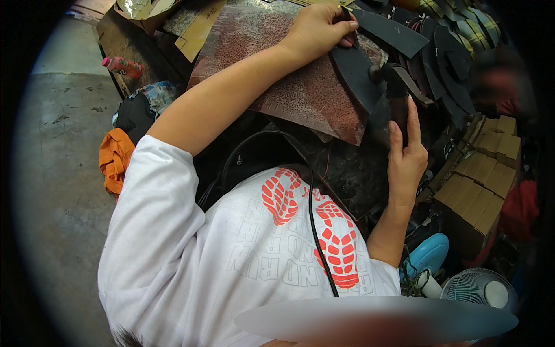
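Fingers of the left hand were bent and drawn together, thumb against them, at the upper end of a dark curved piece; what they pinched was too small to tell. That piece lay over the right edge of a mottled red board. The right hand was closed around the handle of a dark tool, index finger straight along it, thumb up on the near side. A white shirt bore red shoe-sole prints and grey outlined lettering; a pink bottle had a label too small to read. The left forearm reached slantwise across the board, elbow out to the side; the right rose nearly upright, wrist almost straight.
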Demonstrator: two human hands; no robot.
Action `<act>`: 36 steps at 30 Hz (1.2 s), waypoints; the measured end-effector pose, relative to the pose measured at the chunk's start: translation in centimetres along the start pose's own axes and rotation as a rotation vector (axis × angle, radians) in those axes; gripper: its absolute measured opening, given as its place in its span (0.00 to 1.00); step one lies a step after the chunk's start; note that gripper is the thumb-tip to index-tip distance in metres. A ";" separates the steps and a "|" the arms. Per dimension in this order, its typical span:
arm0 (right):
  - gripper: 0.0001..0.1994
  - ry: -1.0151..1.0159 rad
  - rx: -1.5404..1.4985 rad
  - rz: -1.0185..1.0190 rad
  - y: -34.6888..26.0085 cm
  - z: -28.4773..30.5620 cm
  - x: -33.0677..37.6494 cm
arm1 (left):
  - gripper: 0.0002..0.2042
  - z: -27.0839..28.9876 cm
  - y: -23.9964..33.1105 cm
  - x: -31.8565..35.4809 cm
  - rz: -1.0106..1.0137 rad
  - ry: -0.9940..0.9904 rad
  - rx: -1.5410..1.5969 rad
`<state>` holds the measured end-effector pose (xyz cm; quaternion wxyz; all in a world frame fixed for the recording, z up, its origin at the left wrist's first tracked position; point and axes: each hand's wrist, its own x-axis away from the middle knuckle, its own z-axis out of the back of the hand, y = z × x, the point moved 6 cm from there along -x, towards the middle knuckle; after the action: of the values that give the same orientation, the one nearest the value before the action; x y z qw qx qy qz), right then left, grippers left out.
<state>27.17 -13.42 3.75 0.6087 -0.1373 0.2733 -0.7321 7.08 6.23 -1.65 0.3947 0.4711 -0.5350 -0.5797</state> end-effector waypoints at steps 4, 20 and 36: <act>0.27 0.001 -0.012 0.014 1.0 -0.3 -0.1 | 0.06 -0.2 1.5 0.8 -0.090 0.014 -0.176; 0.34 0.578 -0.369 0.572 -6.6 11.0 1.8 | 0.09 -0.9 2.3 1.1 -0.294 0.112 -0.239; 0.27 0.140 -0.190 0.185 -0.6 1.8 -0.6 | 0.05 -2.9 5.2 3.6 -0.758 0.122 -0.700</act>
<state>27.77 -13.24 5.58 0.6371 -0.1170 0.3948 -0.6516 8.78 1.41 3.07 0.3213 0.5045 -0.0771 -0.7977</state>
